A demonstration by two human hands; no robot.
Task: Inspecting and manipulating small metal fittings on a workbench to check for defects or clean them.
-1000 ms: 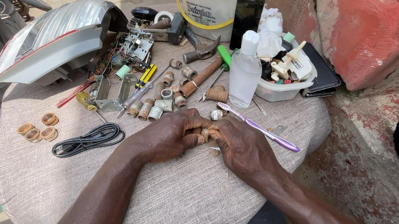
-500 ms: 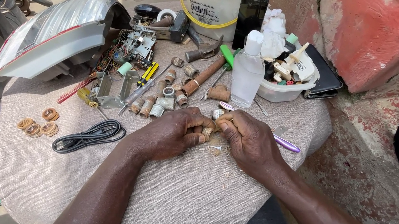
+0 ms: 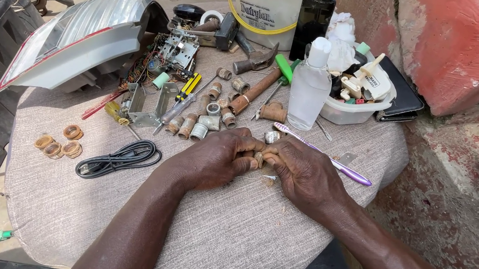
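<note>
L to R: black cable (image 3: 118, 158) lay w/ copper rings (image 3: 58, 141) nearby. Our left hand (image 3: 215, 159) & right hand (image 3: 301, 171) met fingertip to fingertip, both pinching a small pipe fitting (image 3: 259, 158) btwn them, above the cloth (image 3: 227, 241). Purple toothbrush (image 3: 324, 154) just beyond.

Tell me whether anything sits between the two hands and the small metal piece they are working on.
Nothing visible does. The left hand and right hand meet over the grey cloth and both already pinch the small metal piece between their fingertips. The purple toothbrush lies behind the right hand, not between.
</note>
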